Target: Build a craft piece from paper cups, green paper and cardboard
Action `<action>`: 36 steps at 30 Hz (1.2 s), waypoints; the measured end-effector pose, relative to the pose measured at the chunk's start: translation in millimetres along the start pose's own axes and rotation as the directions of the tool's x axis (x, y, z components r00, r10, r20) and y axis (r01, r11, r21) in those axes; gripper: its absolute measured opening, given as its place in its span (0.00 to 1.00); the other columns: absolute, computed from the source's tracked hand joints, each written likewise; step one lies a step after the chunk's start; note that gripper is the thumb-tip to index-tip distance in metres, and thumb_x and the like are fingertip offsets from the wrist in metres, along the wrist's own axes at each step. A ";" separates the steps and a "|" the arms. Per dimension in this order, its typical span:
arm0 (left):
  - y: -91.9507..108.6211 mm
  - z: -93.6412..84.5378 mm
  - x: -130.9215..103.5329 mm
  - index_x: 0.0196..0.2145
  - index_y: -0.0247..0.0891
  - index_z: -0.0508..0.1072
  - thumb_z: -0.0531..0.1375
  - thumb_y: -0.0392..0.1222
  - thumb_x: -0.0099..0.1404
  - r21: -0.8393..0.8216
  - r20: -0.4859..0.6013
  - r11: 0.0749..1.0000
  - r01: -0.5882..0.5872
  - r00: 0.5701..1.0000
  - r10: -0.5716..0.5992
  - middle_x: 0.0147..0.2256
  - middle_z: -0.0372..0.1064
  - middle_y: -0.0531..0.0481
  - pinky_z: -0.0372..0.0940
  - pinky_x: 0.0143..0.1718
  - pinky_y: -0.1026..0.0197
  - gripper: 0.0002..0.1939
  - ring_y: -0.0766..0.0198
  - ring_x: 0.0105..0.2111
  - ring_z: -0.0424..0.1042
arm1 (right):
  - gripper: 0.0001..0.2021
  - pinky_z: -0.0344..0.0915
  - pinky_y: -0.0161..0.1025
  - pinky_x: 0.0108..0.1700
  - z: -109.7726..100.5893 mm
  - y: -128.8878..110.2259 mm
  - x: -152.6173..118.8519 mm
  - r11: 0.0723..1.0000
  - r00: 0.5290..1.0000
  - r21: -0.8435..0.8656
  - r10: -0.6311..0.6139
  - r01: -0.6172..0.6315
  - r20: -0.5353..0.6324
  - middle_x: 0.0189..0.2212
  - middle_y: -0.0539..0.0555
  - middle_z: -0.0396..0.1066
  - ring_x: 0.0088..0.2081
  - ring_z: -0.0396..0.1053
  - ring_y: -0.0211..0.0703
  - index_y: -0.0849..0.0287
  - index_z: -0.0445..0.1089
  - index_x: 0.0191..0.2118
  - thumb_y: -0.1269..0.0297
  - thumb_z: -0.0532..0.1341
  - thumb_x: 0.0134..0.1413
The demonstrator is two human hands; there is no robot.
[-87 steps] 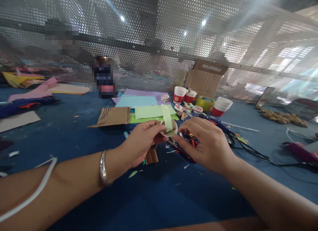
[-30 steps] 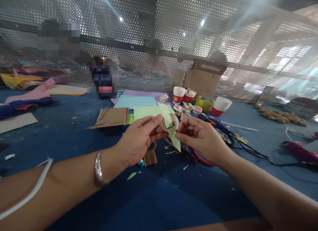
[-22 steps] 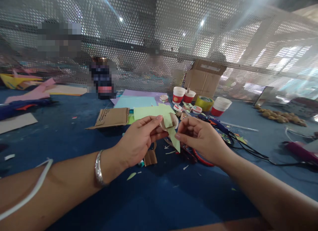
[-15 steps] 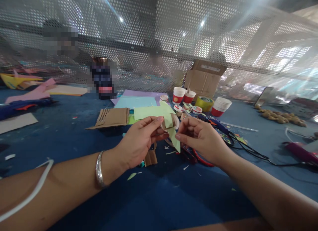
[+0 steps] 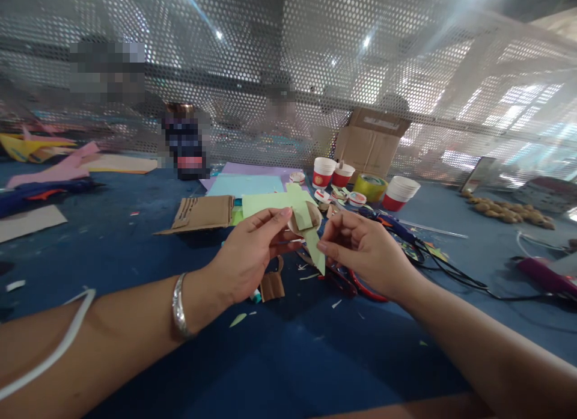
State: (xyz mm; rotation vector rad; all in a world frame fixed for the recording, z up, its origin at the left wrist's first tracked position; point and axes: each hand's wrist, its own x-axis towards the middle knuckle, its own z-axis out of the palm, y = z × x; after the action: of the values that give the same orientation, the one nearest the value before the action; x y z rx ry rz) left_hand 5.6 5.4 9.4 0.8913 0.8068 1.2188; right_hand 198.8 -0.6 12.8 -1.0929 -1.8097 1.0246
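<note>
Between thumb and fingers, my left hand (image 5: 252,250) grips a small round white-rimmed piece (image 5: 315,214) with a brown face. A pale green paper strip (image 5: 318,256) lies over that piece and hangs down past its lower edge. At the strip's lower right edge, my right hand (image 5: 367,247) pinches the paper between thumb and forefinger. Below the hands lie a curled scrap of brown cardboard (image 5: 272,285) and red-handled scissors (image 5: 367,288), partly hidden by my right hand.
Folded cardboard (image 5: 205,213) and a light blue sheet (image 5: 246,184) lie behind my left hand. Paper cups (image 5: 323,174), yellow tape (image 5: 370,187) and a cardboard box (image 5: 372,145) stand at the back. A blue glue gun (image 5: 399,226) with a black cord lies to the right.
The round piece has tilted slightly, so more of its face shows. The green strip has shifted a little left with it. Both hands keep nearly the same place and hold.
</note>
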 end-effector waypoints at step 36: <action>-3.9 0.4 -1.2 0.38 0.36 0.75 0.63 0.41 0.67 0.034 0.045 0.999 -0.035 0.998 0.034 0.36 0.76 0.49 0.72 0.42 0.58 0.06 0.64 0.34 0.75 | 0.05 0.65 0.34 0.33 0.6 -0.7 -2.9 0.965 0.986 -0.240 -0.130 0.101 -0.108 0.32 0.48 0.71 0.31 0.68 0.36 0.57 0.68 0.37 0.64 0.65 0.59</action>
State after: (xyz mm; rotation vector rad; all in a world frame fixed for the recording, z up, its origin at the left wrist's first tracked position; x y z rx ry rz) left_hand 7.4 3.8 6.1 0.9609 0.7821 1.2144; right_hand 199.1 -3.6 12.7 -1.1480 -1.9036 0.6724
